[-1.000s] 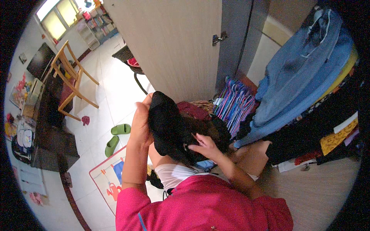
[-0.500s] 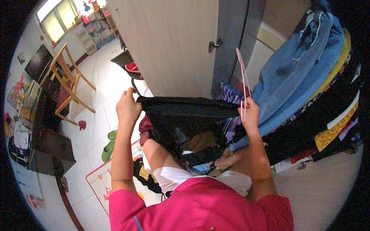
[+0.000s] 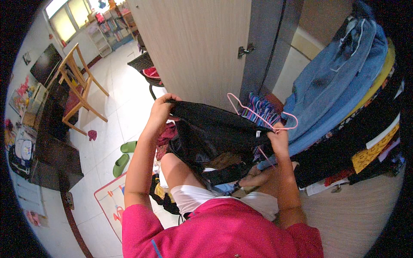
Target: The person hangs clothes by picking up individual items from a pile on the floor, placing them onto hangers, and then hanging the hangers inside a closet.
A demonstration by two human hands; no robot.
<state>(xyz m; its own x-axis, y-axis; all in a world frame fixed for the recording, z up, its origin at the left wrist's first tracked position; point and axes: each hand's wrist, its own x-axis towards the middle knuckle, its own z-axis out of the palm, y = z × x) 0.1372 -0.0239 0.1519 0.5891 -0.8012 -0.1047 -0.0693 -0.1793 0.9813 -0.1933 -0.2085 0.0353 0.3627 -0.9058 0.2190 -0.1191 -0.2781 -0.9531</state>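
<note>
Both hands now hold the black garment (image 3: pixel 215 129) stretched before the wardrobe door (image 3: pixel 193 47), left hand (image 3: pixel 160 111) gripping one corner, right hand (image 3: pixel 277 136) clamping the other with a pink hanger (image 3: pixel 262 115), no longer bunched.

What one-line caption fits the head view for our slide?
Left hand and right hand stretch a black garment open, the right also gripping a pink hanger beside hung clothes.

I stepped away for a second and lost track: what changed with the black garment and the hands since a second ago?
The black garment, bunched up between both hands a second ago, is now stretched wide: the left hand pulled one edge out left, the right hand the other edge right, and it now also holds a pink hanger. The blue clothes and wooden chair stayed put.
</note>
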